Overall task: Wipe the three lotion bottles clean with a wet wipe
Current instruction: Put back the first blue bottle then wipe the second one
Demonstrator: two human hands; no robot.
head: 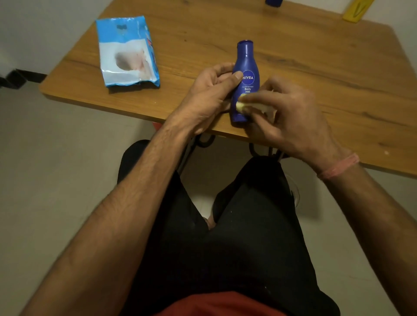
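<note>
A dark blue lotion bottle (245, 67) with a white round logo is held above the near edge of the wooden table (316, 67). My left hand (209, 94) grips it from the left, thumb across the label. My right hand (291, 119) pinches a crumpled whitish wet wipe (248, 105) and presses it against the bottle's lower front. At the far edge a second blue object (273, 2) is cut off by the frame; what it is I cannot tell.
A blue and white pack of wet wipes (128, 51) lies flat on the table's left part. A yellow object (357, 10) sits at the far right corner. My legs in black trousers are below the table edge.
</note>
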